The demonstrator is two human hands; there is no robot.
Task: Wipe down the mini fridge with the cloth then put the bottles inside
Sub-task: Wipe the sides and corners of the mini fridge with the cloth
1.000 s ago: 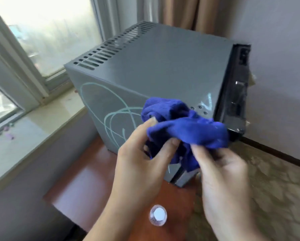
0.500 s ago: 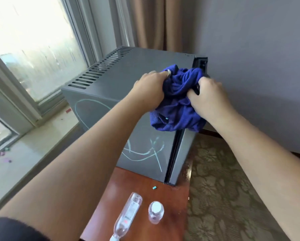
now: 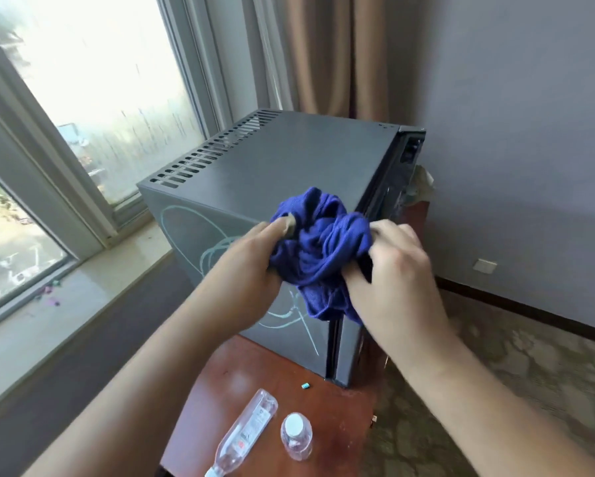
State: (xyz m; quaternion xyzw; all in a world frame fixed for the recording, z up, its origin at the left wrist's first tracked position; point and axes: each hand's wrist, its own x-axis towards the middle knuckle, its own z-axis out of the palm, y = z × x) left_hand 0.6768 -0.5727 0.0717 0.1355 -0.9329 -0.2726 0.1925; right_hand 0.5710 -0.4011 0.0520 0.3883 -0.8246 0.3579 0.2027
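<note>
- Your left hand [image 3: 244,266] and right hand [image 3: 392,270] both have fingers curled into the blue cloth [image 3: 320,249], one on each side.
- The cloth is bunched up at the mini fridge's [image 3: 289,160] top near edge, by the door-side corner, with its tail hanging over the scribbled side panel.
- The fridge sits at the far end of the counter [image 3: 323,390], door edge to the right, vent slots towards the window.
- One bottle [image 3: 246,430] lies flat at the counter's near edge, long axis diagonal, cap towards you and left.
- A second bottle [image 3: 296,435] stands upright just beside it, white cap up.
</note>
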